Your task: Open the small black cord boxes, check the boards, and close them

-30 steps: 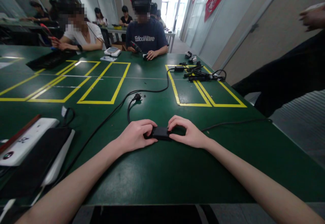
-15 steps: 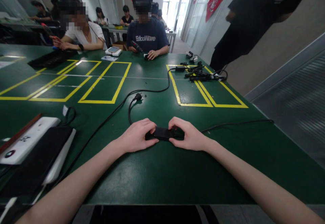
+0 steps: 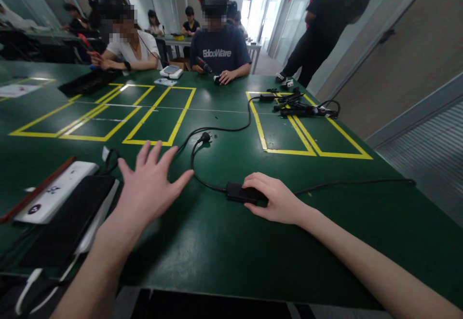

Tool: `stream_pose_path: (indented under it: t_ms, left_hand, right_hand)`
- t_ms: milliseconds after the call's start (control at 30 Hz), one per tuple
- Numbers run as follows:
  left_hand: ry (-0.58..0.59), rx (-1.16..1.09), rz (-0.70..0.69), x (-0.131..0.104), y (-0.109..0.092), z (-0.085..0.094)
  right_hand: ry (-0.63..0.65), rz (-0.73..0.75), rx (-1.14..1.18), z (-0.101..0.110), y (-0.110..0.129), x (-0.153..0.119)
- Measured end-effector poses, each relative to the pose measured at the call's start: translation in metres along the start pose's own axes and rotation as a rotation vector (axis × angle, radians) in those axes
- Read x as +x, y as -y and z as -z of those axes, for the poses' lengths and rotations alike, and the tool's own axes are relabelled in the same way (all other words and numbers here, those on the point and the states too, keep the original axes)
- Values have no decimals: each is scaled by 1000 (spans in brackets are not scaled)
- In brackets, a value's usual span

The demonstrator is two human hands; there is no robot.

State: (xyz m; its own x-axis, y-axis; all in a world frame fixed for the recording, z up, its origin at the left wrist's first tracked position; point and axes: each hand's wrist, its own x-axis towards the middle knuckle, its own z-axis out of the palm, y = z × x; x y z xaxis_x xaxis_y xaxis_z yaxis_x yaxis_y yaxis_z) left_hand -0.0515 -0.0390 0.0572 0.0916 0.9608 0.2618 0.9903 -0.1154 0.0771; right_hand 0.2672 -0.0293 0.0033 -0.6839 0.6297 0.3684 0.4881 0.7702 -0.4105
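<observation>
A black power adapter lies on the green table, with my right hand closed round its right end. From its left end a cable curves up to a black plug. My left hand is raised over the table with its fingers spread and nothing in it, left of the adapter. A thin black cord runs from beyond my right hand to the table's right side. Another long cable passes behind the plug.
At the left lie a white power strip and a black flat item on a white one. Tangled black cables lie at the back right, near yellow tape outlines. Two people sit across the table; another stands at the right.
My left hand has let go of the adapter, moved left and opened. My right hand has stayed on the adapter. The view has shifted slightly, and the standing person appears farther left.
</observation>
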Motion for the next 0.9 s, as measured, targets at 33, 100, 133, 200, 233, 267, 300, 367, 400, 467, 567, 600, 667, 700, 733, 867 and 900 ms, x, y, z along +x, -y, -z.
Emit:
stream_pose_path:
  t_ms: [33,100,133,200,233,267,300,367,400,467,567,600,667,700,733,867,900]
  left_hand:
    - [-52,2,100,-4,12,0]
    - [-106,-7,212,-14,38,-4]
    - [-140,-20,247,-19,50,-7]
    - [-151,-77,250,-26,69,-13]
    - [-135,-102,246,-29,74,-14]
    - [-112,-101,268,-30,75,-15]
    - [-81,-85,297,-29,72,-14]
    - [-68,-42,301,-27,57,-11]
    - [-97,-21,264,-25,45,-10]
    - [-121,-35,112,-21,17,-10]
    - [-42,-106,-244,-14,-25,-16]
    - [5,-132,-361,-11,-38,-19]
    - [172,-193,-577,-4,-60,-26]
    - [252,-227,-643,0,-69,-30]
    - [321,-249,-683,4,-77,-33]
    - [356,-268,-656,22,-90,-44]
    - [357,-267,-655,26,-90,-47]
  right_hand:
    - [1,3,-1,0,0,0]
    - [13,3,-5,0,1,0]
    - [20,4,-8,0,1,0]
    - [34,-2,-23,2,2,1]
    - [39,-5,-32,2,2,2]
    - [42,-10,-42,3,3,2]
    - [45,-15,-49,3,3,3]
    - [49,-24,-56,2,3,4]
    - [49,-22,-58,2,3,4]
    - [41,-2,-77,1,2,3]
    - [19,48,-140,-1,0,2]
    - [13,59,-159,-1,-1,2]
    - [8,56,-181,-2,-2,1]
    - [9,46,-182,-3,-2,1]
    - [6,32,-180,-3,-3,1]
    - [3,-3,-152,-5,-4,3]
    - [4,-7,-150,-6,-4,4]
